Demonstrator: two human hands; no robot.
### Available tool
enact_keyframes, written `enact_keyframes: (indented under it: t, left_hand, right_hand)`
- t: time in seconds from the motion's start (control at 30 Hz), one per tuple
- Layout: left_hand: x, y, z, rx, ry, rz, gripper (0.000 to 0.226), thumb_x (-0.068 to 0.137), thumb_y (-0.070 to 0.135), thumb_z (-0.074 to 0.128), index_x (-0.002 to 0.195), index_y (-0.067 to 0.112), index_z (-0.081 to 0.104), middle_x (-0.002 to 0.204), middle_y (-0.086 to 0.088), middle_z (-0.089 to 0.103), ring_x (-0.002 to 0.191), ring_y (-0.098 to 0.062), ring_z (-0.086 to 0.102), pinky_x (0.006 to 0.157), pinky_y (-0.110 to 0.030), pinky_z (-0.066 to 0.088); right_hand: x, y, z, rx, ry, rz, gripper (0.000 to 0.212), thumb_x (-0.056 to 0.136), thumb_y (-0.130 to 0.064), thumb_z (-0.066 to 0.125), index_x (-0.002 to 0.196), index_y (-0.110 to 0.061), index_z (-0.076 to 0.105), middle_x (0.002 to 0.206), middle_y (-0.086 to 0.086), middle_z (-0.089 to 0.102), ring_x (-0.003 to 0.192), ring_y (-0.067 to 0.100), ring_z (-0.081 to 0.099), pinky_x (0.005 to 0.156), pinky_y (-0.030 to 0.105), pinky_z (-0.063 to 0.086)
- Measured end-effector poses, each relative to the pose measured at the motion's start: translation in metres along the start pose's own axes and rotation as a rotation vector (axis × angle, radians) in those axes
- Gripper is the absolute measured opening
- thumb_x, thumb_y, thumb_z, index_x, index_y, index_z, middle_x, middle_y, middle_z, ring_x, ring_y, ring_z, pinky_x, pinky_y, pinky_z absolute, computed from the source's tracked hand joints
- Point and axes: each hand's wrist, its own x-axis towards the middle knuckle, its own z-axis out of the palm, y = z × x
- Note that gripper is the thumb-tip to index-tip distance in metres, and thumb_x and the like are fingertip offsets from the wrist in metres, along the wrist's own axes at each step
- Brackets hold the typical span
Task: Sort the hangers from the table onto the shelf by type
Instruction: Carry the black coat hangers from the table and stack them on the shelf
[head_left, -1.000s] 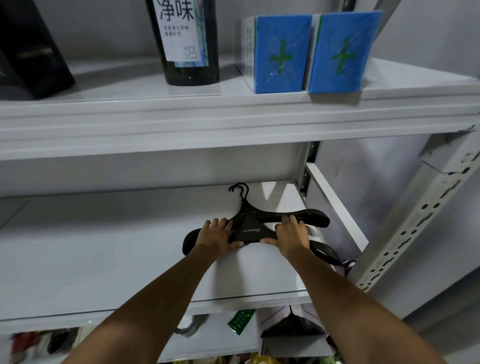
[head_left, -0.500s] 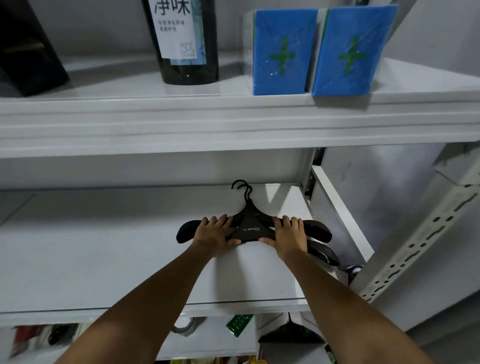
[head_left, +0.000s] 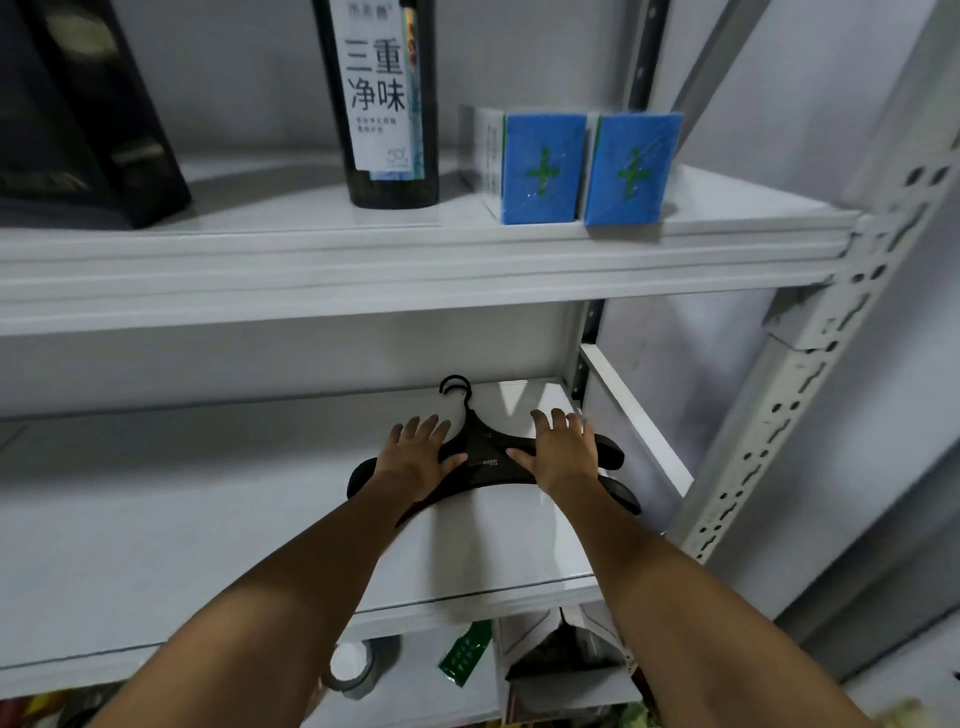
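Hangers: black, broad-shouldered, stacked flat toward the right end of the middle shelf, hooks pointing to the back wall. Left hand and right hand rest on the shoulders either side of the neck, fingers straight and spread, gripping nothing.

A person's left hand and right hand, both bare, show only their backs to the head camera, with knuckles, four fingers and a thumb visible on each. The forearms are slim and uncovered along all of their visible length, from the frame's lower edge to the wrists. The right fingertips are slightly blurred, and the nails are too small to make out.
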Motion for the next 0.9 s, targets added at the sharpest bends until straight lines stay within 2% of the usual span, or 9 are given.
enact_keyframes:
  t: [0.27, 0.4, 0.6, 0.73, 0.9]
  left_hand:
    - [-0.021, 0.021, -0.057, -0.188, 0.112, 0.080, 0.059, 0.097, 0.049, 0.034, 0.148, 0.020, 0.025, 0.153, -0.006, 0.032, 0.138, -0.026, 0.033, 0.115, -0.036, 0.021]
    - [-0.041, 0.029, -0.084, -0.214, 0.107, 0.218, 0.056, 0.098, 0.045, 0.037, 0.148, 0.021, 0.027, 0.153, -0.002, 0.033, 0.138, -0.024, 0.033, 0.115, -0.034, 0.026]
    - [-0.076, 0.039, -0.109, -0.184, 0.085, 0.425, 0.054, 0.099, 0.040, 0.037, 0.149, 0.022, 0.026, 0.155, -0.001, 0.028, 0.139, -0.023, 0.032, 0.114, -0.032, 0.024]
    - [-0.094, 0.050, -0.116, -0.178, 0.084, 0.525, 0.053, 0.098, 0.039, 0.040, 0.147, 0.024, 0.030, 0.154, 0.000, 0.031, 0.138, -0.023, 0.033, 0.113, -0.033, 0.027]
    - [-0.113, 0.088, -0.120, -0.213, 0.079, 0.662, 0.052, 0.097, 0.040, 0.043, 0.145, 0.022, 0.035, 0.152, -0.002, 0.035, 0.138, -0.023, 0.034, 0.114, -0.034, 0.029]
  right_hand:
    - [-0.040, -0.004, -0.056, 0.002, 0.108, 0.112, 0.060, 0.097, -0.051, 0.036, 0.146, -0.018, 0.030, 0.140, 0.011, 0.046, 0.129, 0.028, 0.041, 0.110, 0.040, 0.025]
    - [-0.068, -0.012, -0.079, -0.032, 0.176, 0.156, 0.053, 0.097, -0.047, 0.037, 0.141, -0.017, 0.038, 0.133, 0.010, 0.052, 0.123, 0.029, 0.048, 0.107, 0.040, 0.028]
    - [-0.117, -0.017, -0.099, -0.041, 0.231, 0.223, 0.053, 0.099, -0.042, 0.036, 0.144, -0.014, 0.033, 0.127, 0.012, 0.057, 0.115, 0.031, 0.054, 0.102, 0.038, 0.033]
    - [-0.148, -0.014, -0.108, 0.037, 0.209, 0.253, 0.050, 0.100, -0.036, 0.038, 0.145, -0.016, 0.032, 0.130, 0.012, 0.055, 0.114, 0.032, 0.053, 0.099, 0.038, 0.037]
    - [-0.199, 0.004, -0.115, 0.147, 0.239, 0.296, 0.047, 0.097, -0.029, 0.046, 0.143, -0.018, 0.039, 0.132, 0.011, 0.054, 0.114, 0.035, 0.054, 0.094, 0.040, 0.043]
